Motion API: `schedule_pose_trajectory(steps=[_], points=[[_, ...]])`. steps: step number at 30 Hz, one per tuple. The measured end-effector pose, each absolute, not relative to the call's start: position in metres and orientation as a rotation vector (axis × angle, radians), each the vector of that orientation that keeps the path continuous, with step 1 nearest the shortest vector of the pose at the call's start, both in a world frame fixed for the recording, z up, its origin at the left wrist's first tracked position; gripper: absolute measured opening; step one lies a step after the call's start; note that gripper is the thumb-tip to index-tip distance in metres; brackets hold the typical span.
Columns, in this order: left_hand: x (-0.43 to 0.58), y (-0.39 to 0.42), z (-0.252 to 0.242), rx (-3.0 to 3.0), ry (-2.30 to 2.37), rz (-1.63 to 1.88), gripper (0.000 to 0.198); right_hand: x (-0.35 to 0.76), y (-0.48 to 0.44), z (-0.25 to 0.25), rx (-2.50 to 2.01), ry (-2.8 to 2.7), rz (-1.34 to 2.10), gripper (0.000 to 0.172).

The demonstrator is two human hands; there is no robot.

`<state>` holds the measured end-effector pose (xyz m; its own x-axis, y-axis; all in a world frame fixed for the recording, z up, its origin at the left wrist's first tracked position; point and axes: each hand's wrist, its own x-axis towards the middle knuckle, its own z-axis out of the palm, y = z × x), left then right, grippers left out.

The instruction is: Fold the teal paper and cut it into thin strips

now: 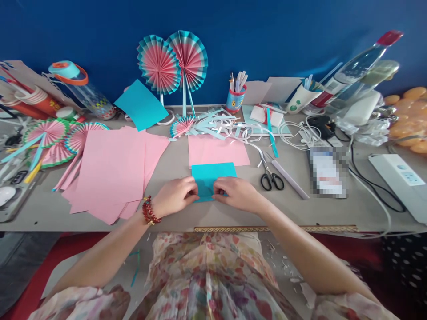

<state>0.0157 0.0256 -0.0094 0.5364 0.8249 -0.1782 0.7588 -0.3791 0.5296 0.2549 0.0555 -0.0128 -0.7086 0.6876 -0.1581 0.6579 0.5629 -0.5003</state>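
Observation:
A sheet of blue paper point(213, 171) lies on the table in front of me, its near edge between my two hands. My left hand point(176, 194) has its fingers curled and closed on the paper's near left corner. On the near right side, my right hand point(235, 193) pinches the same sheet, fingers bent inward. Just behind the blue sheet, pink paper point(218, 151) lies flat. A pair of black-handled scissors point(271, 180) rests to the right of my right hand, beside a pale lilac stick-like tool point(290, 180).
Pink sheets point(113, 169) are spread at left, near folded paper fans point(46, 133). Two round fans point(158, 64) stand against the wall. Paper strips point(216, 124) are heaped at the back. At right are a phone point(328, 172), cables, a power strip point(400, 178) and a bottle point(353, 66).

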Motion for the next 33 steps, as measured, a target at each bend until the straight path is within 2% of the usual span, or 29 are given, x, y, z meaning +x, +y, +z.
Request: schedule_pose_trajectory(steps=[24, 33], points=[[0.0161, 0.0247, -0.0083, 2.284, 1.267, 0.097, 0.011, 0.2551, 0.058, -0.0144, -1.183, -2.69, 0.885, 0.013], [0.0168, 0.0254, -0.0082, 2.303, 1.262, 0.078, 0.014, 0.264, 0.0623, -0.0165, -1.056, -2.569, 1.064, 0.008]])
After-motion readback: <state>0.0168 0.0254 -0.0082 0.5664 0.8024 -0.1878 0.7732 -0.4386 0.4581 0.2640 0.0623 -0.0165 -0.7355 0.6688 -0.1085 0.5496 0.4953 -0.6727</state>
